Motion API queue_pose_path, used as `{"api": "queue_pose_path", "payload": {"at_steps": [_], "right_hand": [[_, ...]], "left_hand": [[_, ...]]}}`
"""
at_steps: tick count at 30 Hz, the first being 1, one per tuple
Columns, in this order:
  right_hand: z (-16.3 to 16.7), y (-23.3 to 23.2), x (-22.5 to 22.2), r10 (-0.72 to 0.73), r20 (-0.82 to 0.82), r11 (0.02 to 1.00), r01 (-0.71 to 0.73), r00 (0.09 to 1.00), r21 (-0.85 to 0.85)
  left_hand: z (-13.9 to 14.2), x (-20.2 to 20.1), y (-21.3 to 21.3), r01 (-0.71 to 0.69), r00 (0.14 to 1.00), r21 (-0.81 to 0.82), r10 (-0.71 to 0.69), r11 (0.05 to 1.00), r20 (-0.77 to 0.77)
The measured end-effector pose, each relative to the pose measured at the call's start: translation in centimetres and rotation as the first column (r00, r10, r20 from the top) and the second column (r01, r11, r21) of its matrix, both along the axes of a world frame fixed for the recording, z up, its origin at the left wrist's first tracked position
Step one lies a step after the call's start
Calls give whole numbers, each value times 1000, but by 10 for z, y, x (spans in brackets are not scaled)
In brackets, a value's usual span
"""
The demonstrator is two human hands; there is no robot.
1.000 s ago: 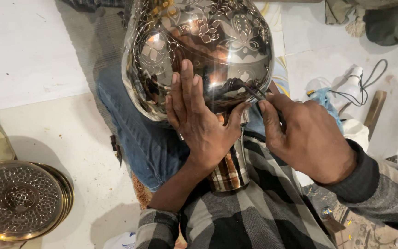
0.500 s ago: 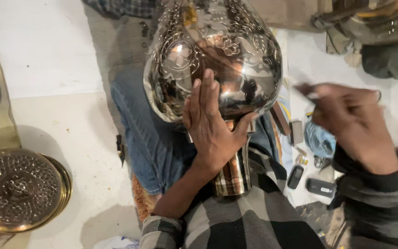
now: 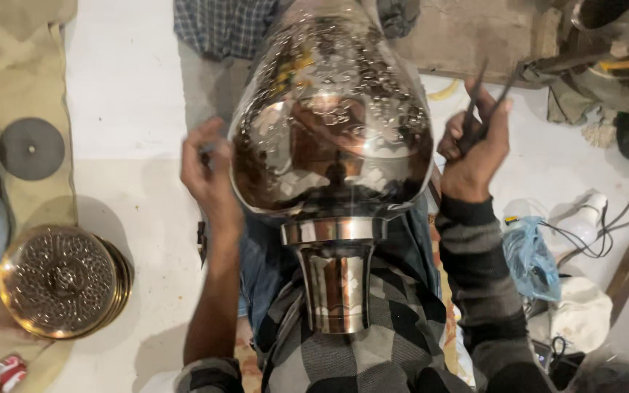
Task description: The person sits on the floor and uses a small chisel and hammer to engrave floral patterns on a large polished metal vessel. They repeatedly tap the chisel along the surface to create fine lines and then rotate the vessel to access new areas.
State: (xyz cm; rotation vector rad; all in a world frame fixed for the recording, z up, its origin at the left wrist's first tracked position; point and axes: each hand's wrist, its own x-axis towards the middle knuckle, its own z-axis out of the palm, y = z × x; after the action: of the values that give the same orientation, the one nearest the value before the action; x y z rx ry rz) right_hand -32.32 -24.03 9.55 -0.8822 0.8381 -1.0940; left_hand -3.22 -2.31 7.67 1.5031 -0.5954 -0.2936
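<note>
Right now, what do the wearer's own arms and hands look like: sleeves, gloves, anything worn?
Both hands are bare, with no gloves. The right hand comes out of a long grey-and-black striped knit sleeve with a dark ribbed cuff at the wrist. The left hand has a bare forearm, its checked grey-and-black sleeve pushed up near the elbow. No rings or watch are visible.

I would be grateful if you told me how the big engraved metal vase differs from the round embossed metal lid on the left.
The engraved metal vase is silvery and bulbous with a smooth narrow neck; the embossed metal lid is brassy, flat and round. The vase lies across the person's lap between the left hand and right hand; the lid rests on the floor, untouched. Both are shiny, patterned metalwork.
</note>
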Motion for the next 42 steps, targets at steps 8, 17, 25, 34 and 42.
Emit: {"api": "queue_pose_path", "payload": {"at_steps": [8, 17, 25, 34, 42], "right_hand": [[-19, -11, 22, -86, 275, 996, 84, 958, 17], [-23, -9, 23, -89, 341, 995, 98, 936, -8], [-28, -5, 20, -54, 14, 978, 56, 998, -203], [-60, 3, 16, -181, -80, 978, 171, 980, -116], [-87, 5, 18, -221, -58, 972, 216, 973, -91]], "left_hand": [[-80, 63, -70, 385, 702, 43, -262, 922, -662], [-72, 48, -78, 440, 699, 64, -297, 896, -650], [-66, 66, -85, 435, 711, 106, -268, 894, -650], [-35, 82, -106, 503, 543, 45, -275, 863, -794], [-35, 90, -112, 485, 598, 156, -196, 860, -777]]}}
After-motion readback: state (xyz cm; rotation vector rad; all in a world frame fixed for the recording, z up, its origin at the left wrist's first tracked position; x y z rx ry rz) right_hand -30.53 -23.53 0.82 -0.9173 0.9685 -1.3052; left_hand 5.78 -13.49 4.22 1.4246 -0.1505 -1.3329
